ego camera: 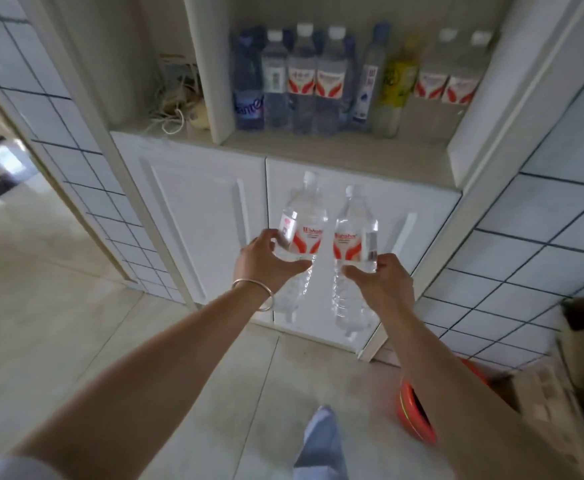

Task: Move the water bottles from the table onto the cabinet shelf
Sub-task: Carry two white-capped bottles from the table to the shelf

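Observation:
I hold two clear water bottles with red-and-white labels and white caps in front of the white cabinet. My left hand grips the left bottle at its middle; a thin bracelet circles that wrist. My right hand grips the right bottle the same way. Both bottles stand nearly upright, side by side, below the cabinet shelf. On that shelf several bottles stand in a row at the back, some with the same red label, one blue, one yellow.
Closed white cabinet doors sit under the shelf. A left compartment holds tangled cords. Tiled walls flank the cabinet. An orange object and a cardboard box lie on the floor at right. A doorway opens at left.

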